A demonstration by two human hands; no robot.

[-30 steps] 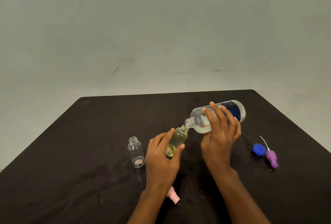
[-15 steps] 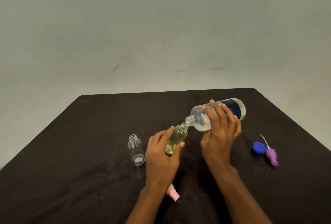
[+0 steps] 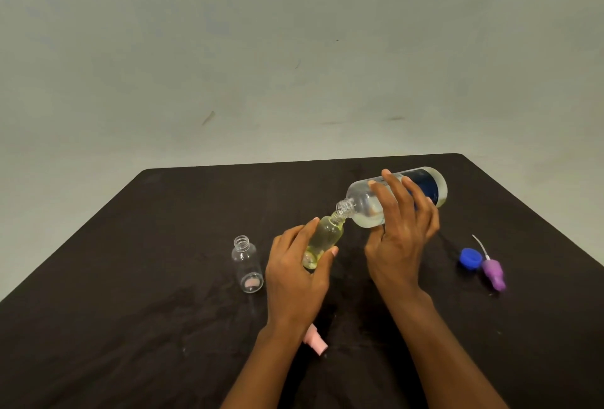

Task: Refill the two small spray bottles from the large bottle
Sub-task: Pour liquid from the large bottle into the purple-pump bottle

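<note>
My right hand (image 3: 400,235) grips the large clear bottle (image 3: 369,204) with a dark blue label, tipped nearly flat, its open neck touching the mouth of a small bottle (image 3: 325,235). My left hand (image 3: 295,269) holds that small bottle tilted; it is mostly full of pale yellow liquid. A second small clear bottle (image 3: 247,263) stands upright and open on the table, left of my left hand, apart from it.
The table is covered by a black cloth (image 3: 130,310). A blue cap (image 3: 470,257) and a purple spray head (image 3: 493,273) with its tube lie at the right. A pink spray head (image 3: 315,341) lies partly hidden under my left wrist.
The large bottle's base has risen slightly, and the yellow liquid level in the held small bottle is higher. The whole view has shifted a little; the other objects stay put.
</note>
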